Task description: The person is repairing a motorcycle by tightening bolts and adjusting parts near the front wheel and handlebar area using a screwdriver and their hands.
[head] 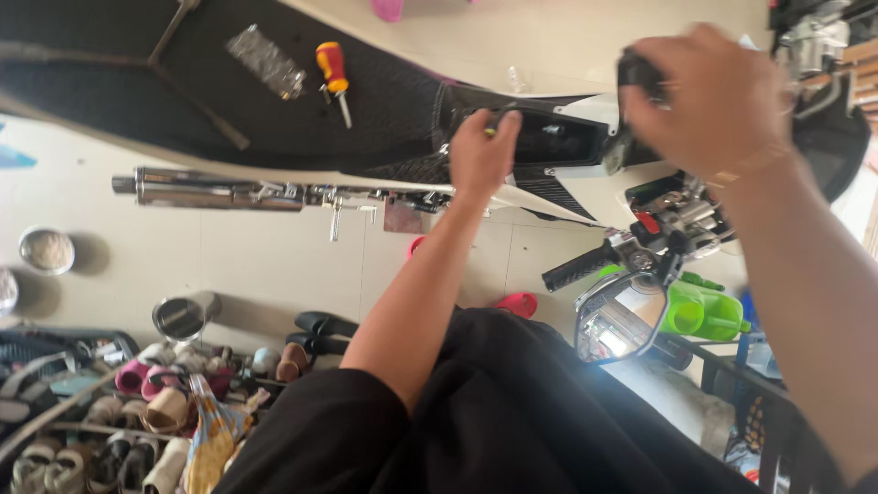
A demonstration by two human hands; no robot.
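The head view looks down on a black-and-white motorcycle body point(558, 137) with its padded black seat point(183, 82); both look heavy and stiff, best steadied by rigid edges. The right hand point(722, 96) is closed around a small black part point(636, 69), and the left hand point(482, 151) pinches a thin tool point(498, 119) at the dark opening. A shoe rack point(110, 412) holds many sandals.

A home room: tiled floor point(274, 256), shoe pile point(137, 412), parked motorbike point(567, 146).
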